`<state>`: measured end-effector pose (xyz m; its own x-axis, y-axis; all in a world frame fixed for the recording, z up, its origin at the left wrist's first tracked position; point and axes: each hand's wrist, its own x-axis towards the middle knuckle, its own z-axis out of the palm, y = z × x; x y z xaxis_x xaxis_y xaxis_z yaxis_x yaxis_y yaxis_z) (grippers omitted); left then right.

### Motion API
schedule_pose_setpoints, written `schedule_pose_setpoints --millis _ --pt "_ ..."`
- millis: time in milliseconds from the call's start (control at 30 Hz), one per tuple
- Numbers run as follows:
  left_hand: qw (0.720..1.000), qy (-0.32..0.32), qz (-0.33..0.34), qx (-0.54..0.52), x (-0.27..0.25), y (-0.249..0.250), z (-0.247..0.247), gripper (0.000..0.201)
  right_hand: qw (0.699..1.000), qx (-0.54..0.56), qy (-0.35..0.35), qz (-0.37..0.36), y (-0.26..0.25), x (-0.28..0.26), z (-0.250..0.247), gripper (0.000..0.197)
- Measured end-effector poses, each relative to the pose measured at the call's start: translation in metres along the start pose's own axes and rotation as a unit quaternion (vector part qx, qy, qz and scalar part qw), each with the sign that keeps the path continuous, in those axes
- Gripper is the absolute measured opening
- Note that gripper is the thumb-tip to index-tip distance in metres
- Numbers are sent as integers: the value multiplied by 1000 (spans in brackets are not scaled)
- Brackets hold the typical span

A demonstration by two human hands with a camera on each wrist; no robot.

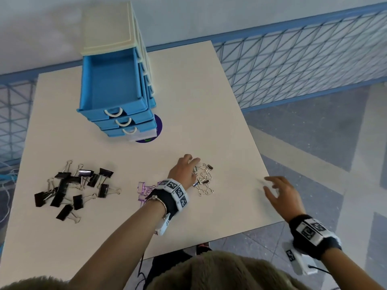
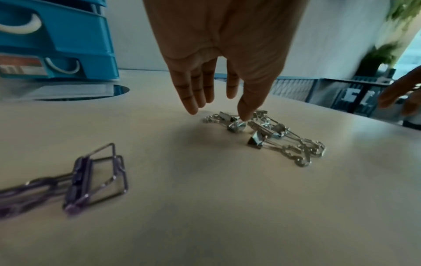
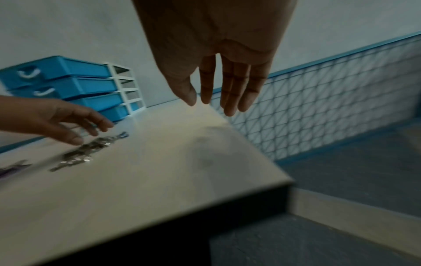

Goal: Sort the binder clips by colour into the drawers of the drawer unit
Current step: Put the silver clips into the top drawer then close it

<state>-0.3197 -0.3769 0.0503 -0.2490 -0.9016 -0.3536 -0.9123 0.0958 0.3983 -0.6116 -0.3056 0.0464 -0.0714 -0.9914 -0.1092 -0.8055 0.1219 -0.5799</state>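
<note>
Silver binder clips (image 1: 204, 181) (image 2: 268, 133) (image 3: 91, 149) lie in a small heap right of the table's middle. My left hand (image 1: 186, 168) (image 2: 218, 106) hovers over their left edge with straight fingers, thumb tip touching one clip, gripping nothing. Purple clips (image 1: 145, 190) (image 2: 75, 187) lie under my left wrist. Black clips (image 1: 71, 189) are scattered at the left. The drawer unit (image 1: 117, 84) (image 3: 75, 86) stands at the back with its blue drawers pulled out; the top drawer (image 1: 111, 80) is empty. My right hand (image 1: 278, 191) (image 3: 216, 102) hangs open over the table's right edge.
The cream table (image 1: 209, 101) ends close to my right hand, with grey floor (image 1: 314, 143) beyond. A blue mesh fence (image 1: 303, 65) runs behind and to the right. A dark round sticker (image 1: 157, 130) lies beside the unit's base.
</note>
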Motion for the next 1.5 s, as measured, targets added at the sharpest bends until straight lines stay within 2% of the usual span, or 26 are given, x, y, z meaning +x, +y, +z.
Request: schedule_pose_setpoints --millis 100,233,400,700,800,933,1033,1133,1300,1400,1500 --pt "998 -36 21 43 2 0 5 42 996 -10 40 78 38 -27 -16 22" --pt "998 -34 14 57 3 -1 10 33 985 -33 54 163 86 -67 -24 22" --pt "998 -17 -8 65 -1 -4 13 31 976 -47 65 202 109 -97 -19 20" --pt "991 22 -124 -33 -3 -3 8 37 983 -18 79 165 87 -79 -8 20" --pt "994 39 -96 -39 -9 -8 8 40 985 -15 69 157 83 -73 -8 22" --pt "999 42 13 31 -21 -13 14 35 987 -5 56 150 74 -65 -8 24" --pt "997 39 49 43 -24 -17 19 29 991 0 51 124 65 -58 -5 24" --pt "998 39 46 32 -22 -18 18 19 994 3 41 99 56 -52 -2 24" --pt "998 24 46 47 -17 -18 16 14 996 7 35 87 49 -48 1 24" --pt "998 54 29 25 -18 -15 13 16 996 8 30 82 45 -47 2 24" --pt "994 101 -23 -37 -16 -16 8 18 996 9 25 80 40 -47 3 24"
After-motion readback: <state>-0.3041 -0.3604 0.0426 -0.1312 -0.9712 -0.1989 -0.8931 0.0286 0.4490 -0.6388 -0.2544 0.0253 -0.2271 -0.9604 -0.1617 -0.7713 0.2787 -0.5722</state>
